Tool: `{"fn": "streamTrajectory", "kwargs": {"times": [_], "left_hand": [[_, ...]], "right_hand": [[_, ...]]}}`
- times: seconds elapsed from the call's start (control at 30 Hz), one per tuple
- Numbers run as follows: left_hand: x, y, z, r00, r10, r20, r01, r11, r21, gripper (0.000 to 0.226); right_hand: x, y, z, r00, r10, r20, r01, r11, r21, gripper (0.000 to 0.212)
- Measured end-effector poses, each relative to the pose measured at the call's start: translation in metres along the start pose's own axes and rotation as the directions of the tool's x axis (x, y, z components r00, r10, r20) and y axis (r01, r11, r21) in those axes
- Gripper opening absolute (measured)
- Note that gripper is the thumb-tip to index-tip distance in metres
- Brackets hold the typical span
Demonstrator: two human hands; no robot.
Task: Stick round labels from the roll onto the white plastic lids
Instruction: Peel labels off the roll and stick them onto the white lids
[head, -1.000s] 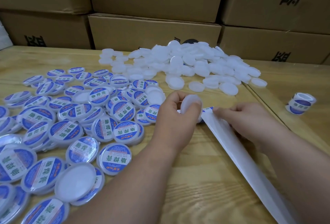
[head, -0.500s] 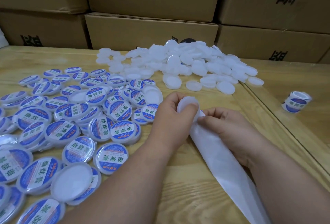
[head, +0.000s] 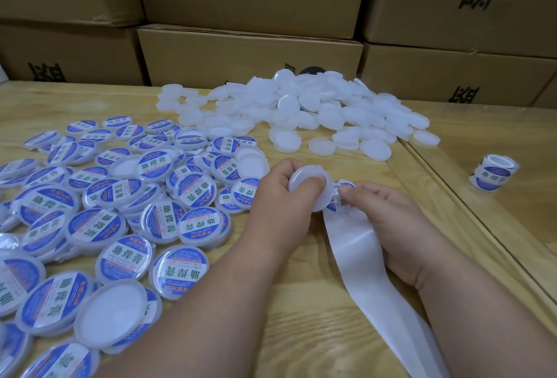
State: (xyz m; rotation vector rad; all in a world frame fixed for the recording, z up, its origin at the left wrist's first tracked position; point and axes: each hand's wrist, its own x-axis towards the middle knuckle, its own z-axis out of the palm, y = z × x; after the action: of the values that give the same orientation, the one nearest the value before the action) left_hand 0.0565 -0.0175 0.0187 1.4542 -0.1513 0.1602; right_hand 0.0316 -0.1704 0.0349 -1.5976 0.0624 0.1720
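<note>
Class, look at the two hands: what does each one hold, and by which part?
The left hand grips a white lid by its rim. The right hand pinches a blue label at its edge, over the backing strip.

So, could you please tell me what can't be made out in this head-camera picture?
- The round blue-and-white label: blurred, partly behind the right hand's fingers; its print is unreadable.
- The white plastic lid that the left hand holds: its face is partly under the thumb.
- The white backing strip: cut off by the bottom edge.
- The black round object: mostly behind the heap of plain white lids.
</note>
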Motion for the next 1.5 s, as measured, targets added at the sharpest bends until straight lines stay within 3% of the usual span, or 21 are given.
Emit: {"fn": "streamTrajectory", "kwargs": {"times": [0.17, 0.43, 0.6, 0.67, 0.83, 1.07, 1.2, 1.3, 1.5], "left_hand": [[-0.001, -0.001, 0.0, 0.998, -0.005, -0.067, 0.003, 0.999, -0.034, 0.012], [-0.001, -0.004, 0.003, 0.992, 0.067, -0.11, -0.073, 0.996, -0.049, 0.015], [-0.002, -0.006, 0.004, 0.998, 0.069, 0.006, -0.069, 0.99, 0.123, 0.028], [-0.002, -0.006, 0.003, 0.998, 0.044, 0.049, -0.051, 0.984, 0.169, 0.026], [-0.004, -0.003, 0.002, 0.994, 0.022, 0.105, -0.046, 0.97, 0.238, 0.012], [-0.005, -0.004, 0.002, 0.994, 0.031, 0.101, -0.061, 0.951, 0.303, 0.012], [-0.004, -0.004, 0.004, 0.997, 0.042, 0.06, -0.059, 0.949, 0.309, 0.004], [-0.003, -0.004, 0.004, 0.997, 0.073, 0.001, -0.07, 0.954, 0.292, 0.011], [-0.004, 0.001, 0.002, 0.977, 0.125, -0.172, -0.102, 0.985, 0.136, 0.022]], "right_hand": [[0.001, 0.005, 0.003, 0.993, -0.034, -0.115, 0.037, 0.999, 0.027, 0.017], [0.005, 0.011, 0.007, 0.958, -0.186, -0.216, 0.167, 0.981, -0.103, 0.011], [0.006, 0.008, 0.006, 0.958, -0.19, -0.214, 0.18, 0.981, -0.068, 0.008], [0.005, 0.007, 0.005, 0.962, -0.194, -0.192, 0.189, 0.981, -0.047, 0.016], [0.006, 0.011, 0.002, 0.941, -0.248, -0.232, 0.22, 0.965, -0.141, 0.011], [0.006, 0.011, 0.002, 0.934, -0.268, -0.234, 0.241, 0.96, -0.14, 0.016], [0.006, 0.011, 0.001, 0.929, -0.282, -0.24, 0.247, 0.955, -0.163, 0.014], [0.008, 0.011, 0.001, 0.921, -0.296, -0.252, 0.248, 0.947, -0.205, 0.023], [0.01, 0.012, 0.001, 0.916, -0.283, -0.283, 0.236, 0.953, -0.191, 0.028]]}}
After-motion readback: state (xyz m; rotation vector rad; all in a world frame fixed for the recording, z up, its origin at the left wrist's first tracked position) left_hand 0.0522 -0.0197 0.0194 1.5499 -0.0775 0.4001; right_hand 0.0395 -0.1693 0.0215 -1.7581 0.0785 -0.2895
